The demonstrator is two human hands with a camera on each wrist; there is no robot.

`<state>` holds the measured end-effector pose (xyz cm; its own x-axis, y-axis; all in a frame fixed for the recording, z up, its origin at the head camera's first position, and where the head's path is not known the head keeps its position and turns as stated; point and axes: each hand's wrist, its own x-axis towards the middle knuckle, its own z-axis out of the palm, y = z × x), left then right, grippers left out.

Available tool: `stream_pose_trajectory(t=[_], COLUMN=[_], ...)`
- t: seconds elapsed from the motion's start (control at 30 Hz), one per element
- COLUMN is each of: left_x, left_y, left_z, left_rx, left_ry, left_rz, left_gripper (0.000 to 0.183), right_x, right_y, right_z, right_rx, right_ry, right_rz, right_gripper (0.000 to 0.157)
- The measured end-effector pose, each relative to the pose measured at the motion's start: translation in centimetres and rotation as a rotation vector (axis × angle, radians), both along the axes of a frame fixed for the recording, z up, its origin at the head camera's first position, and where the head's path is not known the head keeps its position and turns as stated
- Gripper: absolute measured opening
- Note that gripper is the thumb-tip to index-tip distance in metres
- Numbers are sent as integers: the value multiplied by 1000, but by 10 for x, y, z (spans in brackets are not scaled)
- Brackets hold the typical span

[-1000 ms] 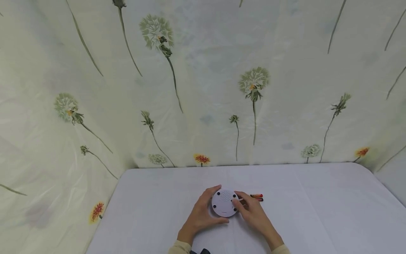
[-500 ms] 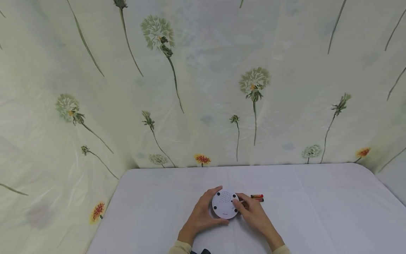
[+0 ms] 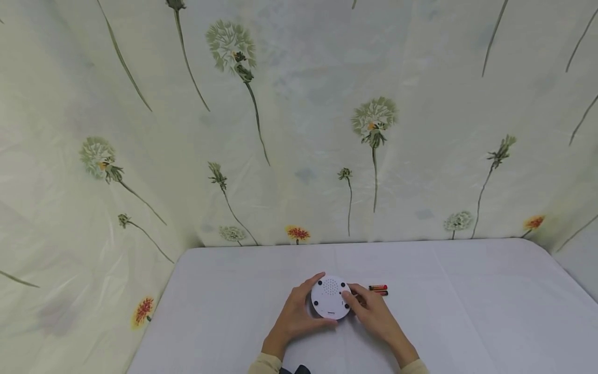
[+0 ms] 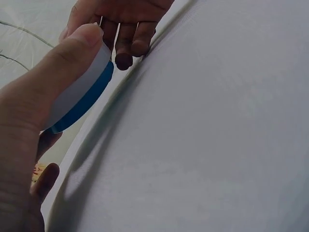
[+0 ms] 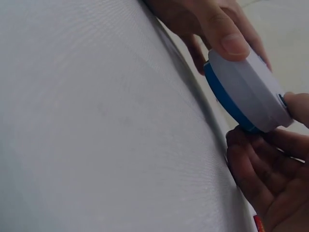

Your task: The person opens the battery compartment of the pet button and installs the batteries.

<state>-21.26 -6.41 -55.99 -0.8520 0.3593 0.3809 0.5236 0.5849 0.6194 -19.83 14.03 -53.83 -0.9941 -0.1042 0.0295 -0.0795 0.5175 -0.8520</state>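
Observation:
A round white device (image 3: 329,307) with speaker holes and black rubber feet is held with its underside facing up, above the white table. Its blue rim (image 4: 87,104) shows in the left wrist view. My left hand (image 3: 294,314) grips it from the left, fingers along the far edge and thumb at the near edge. From the right, my right hand (image 3: 377,317) pinches its edge, thumb on the upturned face near a foot. In the right wrist view the fingers (image 5: 248,166) of that hand lie under the blue side. What that thumb covers is hidden.
Two red-and-black batteries (image 3: 379,290) lie on the white tablecloth (image 3: 448,311) just beyond my right hand. A dark object (image 3: 301,370) pokes in at the bottom edge. A flower-printed curtain (image 3: 299,130) hangs behind the table.
The device has tilted a little and shifted slightly. A pale strip seen by my right fingers one second ago no longer shows. Both hands keep their hold.

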Motion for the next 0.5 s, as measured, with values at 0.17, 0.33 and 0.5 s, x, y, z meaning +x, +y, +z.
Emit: stream_pose_trajectory(t=[0.17,0.33,0.5], left_x=[0,0,-3], left_y=[2,3,1], left_z=[-1,-1,0], left_rx=[16,-2,-10], left_ry=[8,5,-40], left_rz=[-5,9,29], left_gripper=[99,99,97], right_x=[3,3,6], right_y=[3,6,4], right_z=[2,0,8], right_rx=[31,19,4], right_ry=[88,253,347], right_rz=[4,43,100], right_gripper=[33,36,31])
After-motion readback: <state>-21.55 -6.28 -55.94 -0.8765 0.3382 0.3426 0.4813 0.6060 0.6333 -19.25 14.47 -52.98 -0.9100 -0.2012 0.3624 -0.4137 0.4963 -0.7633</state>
